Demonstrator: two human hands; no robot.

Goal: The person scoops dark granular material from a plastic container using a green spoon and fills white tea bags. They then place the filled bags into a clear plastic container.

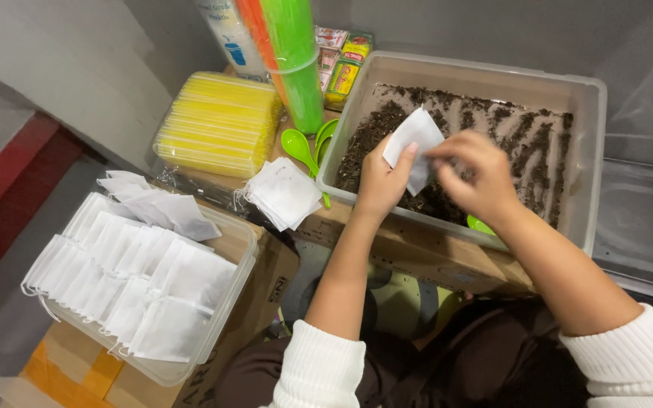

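A: What do the hands hold, from where you stand?

B: Both hands are on 1 small white filter bag (415, 145). The left hand (381, 181) is closed on its left edge, with the thumb on top of the paper. The right hand (471, 175) pinches the bag at its right side with the fingertips curled in.

A: And where is the bag?

B: It is in the air, just above the clear plastic tub (588, 151). This tub has dark loose tea leaves (527, 147) spread on its bottom. The bag does not touch the leaves, I think, but the lower corner is hidden behind the fingers, so I cannot tell for sure.

A: What is around it?

B: Just left of the tub lies a loose pile of empty white bags (284, 193) on a cardboard box (410, 253). Near this pile are 2 green plastic spoons (300, 147), leaning at the tub wall. Another green piece (480, 224) shows under the right wrist, inside the tub.

A: And at the far left?

B: A second clear container (232, 291) stands there, well apart from the hands. It holds rows of filled white bags (126, 283), standing close to each other. Behind is a yellow pack of straws (219, 125), and a tall green stack of cups (296, 64) stands upright beside it.
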